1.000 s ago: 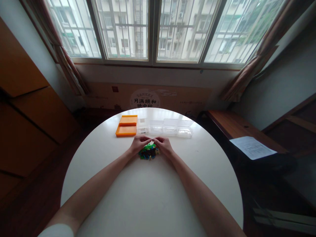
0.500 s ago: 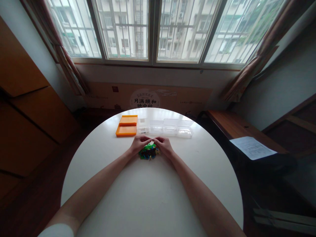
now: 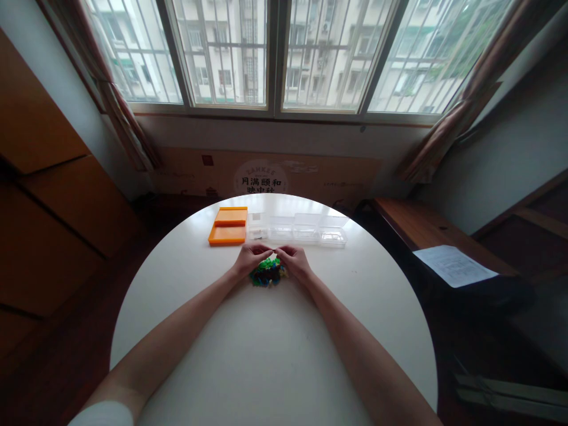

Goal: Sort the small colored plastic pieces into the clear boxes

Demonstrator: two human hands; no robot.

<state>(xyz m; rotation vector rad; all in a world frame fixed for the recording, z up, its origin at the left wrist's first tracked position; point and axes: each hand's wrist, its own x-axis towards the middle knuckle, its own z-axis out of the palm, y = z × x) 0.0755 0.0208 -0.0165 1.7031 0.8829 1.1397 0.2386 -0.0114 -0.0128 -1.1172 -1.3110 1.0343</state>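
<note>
On the white round table lies a small heap of tiny coloured pieces [image 3: 267, 274], green, blue, dark and yellowish; their kind is too small to tell. My left hand [image 3: 252, 259] is just above the heap's left side, fingers pinched. From the right, my right hand [image 3: 293, 260] meets it, thumb and forefinger also pressed together. The fingertips of both hands nearly touch over the far edge of the heap. A tiny dark thing seems to sit between them, too small to name. Parts of the heap are hidden behind the hands.
An orange two-part tray [image 3: 228, 235] stands beyond my left hand. To its right is a row of clear plastic boxes [image 3: 307, 238] with raised lids. A wooden bench [image 3: 399, 219] with a printed sheet [image 3: 453, 266] flanks the table [image 3: 266, 355] on the right.
</note>
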